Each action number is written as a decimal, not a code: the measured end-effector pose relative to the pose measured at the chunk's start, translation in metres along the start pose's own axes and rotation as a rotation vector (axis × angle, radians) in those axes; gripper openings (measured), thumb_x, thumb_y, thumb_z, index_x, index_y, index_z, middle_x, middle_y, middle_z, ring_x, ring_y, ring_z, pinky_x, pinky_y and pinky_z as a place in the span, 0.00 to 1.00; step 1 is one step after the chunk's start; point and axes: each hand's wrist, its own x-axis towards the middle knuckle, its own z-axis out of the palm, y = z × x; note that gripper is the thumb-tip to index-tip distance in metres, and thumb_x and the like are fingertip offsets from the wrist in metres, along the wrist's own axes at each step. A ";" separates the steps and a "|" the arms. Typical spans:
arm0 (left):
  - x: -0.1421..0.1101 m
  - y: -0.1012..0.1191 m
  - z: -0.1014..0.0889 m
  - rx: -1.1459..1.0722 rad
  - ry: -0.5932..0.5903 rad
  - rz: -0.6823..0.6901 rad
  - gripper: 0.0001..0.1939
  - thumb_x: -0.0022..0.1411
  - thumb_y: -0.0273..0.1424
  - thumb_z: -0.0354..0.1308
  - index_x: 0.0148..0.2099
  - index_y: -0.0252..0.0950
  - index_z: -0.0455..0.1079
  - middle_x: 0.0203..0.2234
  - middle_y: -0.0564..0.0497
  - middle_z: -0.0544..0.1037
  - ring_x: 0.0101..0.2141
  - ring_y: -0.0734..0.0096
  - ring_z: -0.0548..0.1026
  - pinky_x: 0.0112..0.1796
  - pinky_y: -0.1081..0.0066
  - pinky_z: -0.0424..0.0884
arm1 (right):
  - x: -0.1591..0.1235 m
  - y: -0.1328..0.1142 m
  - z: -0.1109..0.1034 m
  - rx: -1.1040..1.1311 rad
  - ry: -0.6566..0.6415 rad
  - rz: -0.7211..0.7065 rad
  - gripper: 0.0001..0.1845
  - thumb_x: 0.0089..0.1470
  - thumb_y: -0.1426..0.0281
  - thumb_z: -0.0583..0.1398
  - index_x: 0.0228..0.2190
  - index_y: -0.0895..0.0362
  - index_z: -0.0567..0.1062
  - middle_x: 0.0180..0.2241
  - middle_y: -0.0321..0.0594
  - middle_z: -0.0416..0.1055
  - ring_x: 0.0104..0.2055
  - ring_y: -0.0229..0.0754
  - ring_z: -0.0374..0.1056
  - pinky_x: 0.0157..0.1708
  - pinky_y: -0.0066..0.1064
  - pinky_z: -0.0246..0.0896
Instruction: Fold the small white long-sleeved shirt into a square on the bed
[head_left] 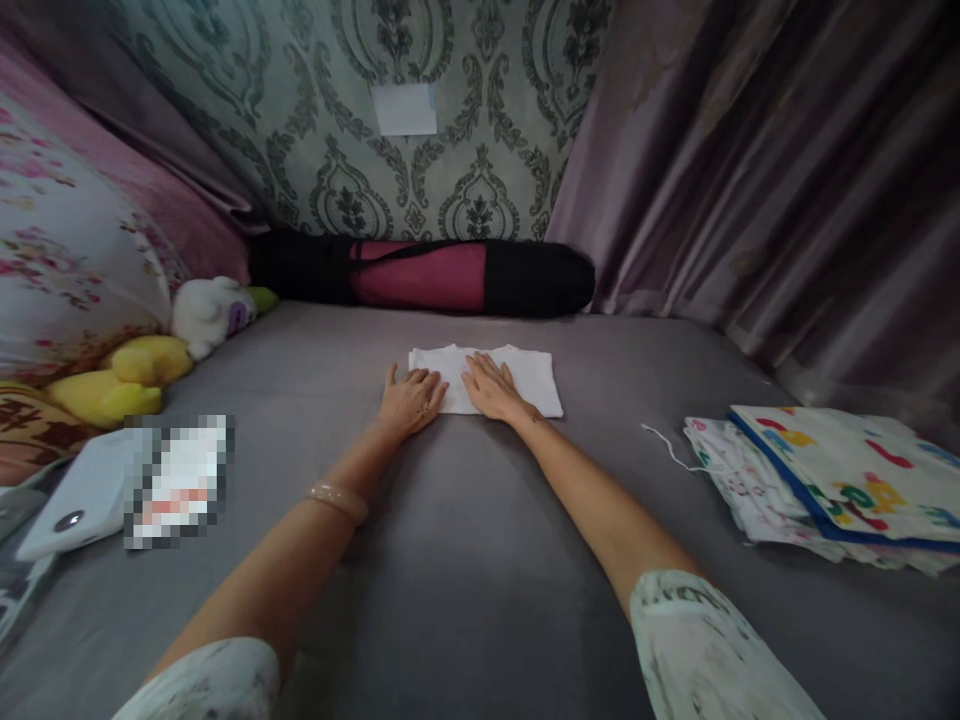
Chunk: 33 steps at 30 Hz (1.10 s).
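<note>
A white folded cloth (pixel 534 382), perhaps a garment, lies flat on the grey bed sheet (pixel 450 560) in front of me. My left hand (pixel 412 400) rests at its left end, fingers spread and partly on the fabric. Over its middle lies my right hand (pixel 491 388), palm down with the fingers stretched out flat. Neither hand grips anything. The cloth under my palms is hidden.
Folded clothes (pixel 862 470) with colourful prints are stacked at the right, a white cord (pixel 667 445) trailing from them. A long black and pink bag (pixel 420 275) lies along the wall. At the left are plush toys (pixel 210 315), a white device (pixel 94 490) and a blurred packet (pixel 180 480).
</note>
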 end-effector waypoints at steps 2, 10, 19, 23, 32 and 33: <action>0.012 0.005 -0.004 0.072 -0.018 -0.015 0.27 0.71 0.42 0.36 0.47 0.34 0.73 0.43 0.40 0.79 0.46 0.56 0.75 0.59 0.46 0.47 | -0.003 0.017 -0.010 -0.045 0.061 0.048 0.31 0.66 0.60 0.39 0.65 0.61 0.51 0.68 0.48 0.44 0.70 0.46 0.35 0.66 0.47 0.28; 0.051 0.016 0.011 0.040 -0.031 -0.025 0.27 0.70 0.42 0.35 0.56 0.32 0.68 0.55 0.38 0.72 0.58 0.54 0.65 0.60 0.50 0.47 | -0.002 0.075 -0.025 -0.192 0.116 0.206 0.34 0.65 0.59 0.39 0.64 0.67 0.53 0.68 0.52 0.43 0.70 0.50 0.36 0.66 0.49 0.27; 0.054 0.002 0.035 -0.065 -0.211 -0.122 0.34 0.69 0.47 0.31 0.68 0.32 0.52 0.66 0.38 0.55 0.66 0.52 0.50 0.62 0.49 0.43 | 0.003 0.084 -0.011 -0.168 0.039 0.195 0.35 0.65 0.58 0.37 0.65 0.66 0.51 0.68 0.49 0.44 0.70 0.48 0.36 0.66 0.47 0.29; 0.055 0.004 0.034 -0.064 -0.197 -0.132 0.34 0.68 0.48 0.33 0.66 0.31 0.55 0.65 0.34 0.55 0.65 0.51 0.51 0.61 0.50 0.45 | 0.004 0.085 -0.014 -0.153 0.036 0.194 0.33 0.66 0.58 0.39 0.65 0.65 0.52 0.68 0.51 0.45 0.69 0.50 0.38 0.65 0.49 0.31; 0.094 -0.028 0.019 -0.059 -0.241 -0.079 0.15 0.64 0.32 0.46 0.40 0.39 0.75 0.40 0.43 0.80 0.45 0.56 0.75 0.54 0.47 0.54 | 0.033 0.117 -0.044 -0.121 -0.034 0.094 0.23 0.61 0.75 0.50 0.55 0.53 0.70 0.57 0.43 0.68 0.59 0.47 0.62 0.57 0.40 0.54; 0.101 -0.034 0.019 -0.083 -0.230 -0.061 0.12 0.61 0.30 0.49 0.38 0.40 0.76 0.38 0.45 0.81 0.44 0.55 0.76 0.53 0.47 0.56 | 0.038 0.121 -0.047 -0.094 -0.055 0.094 0.23 0.60 0.76 0.52 0.54 0.53 0.71 0.55 0.42 0.69 0.58 0.46 0.64 0.56 0.37 0.56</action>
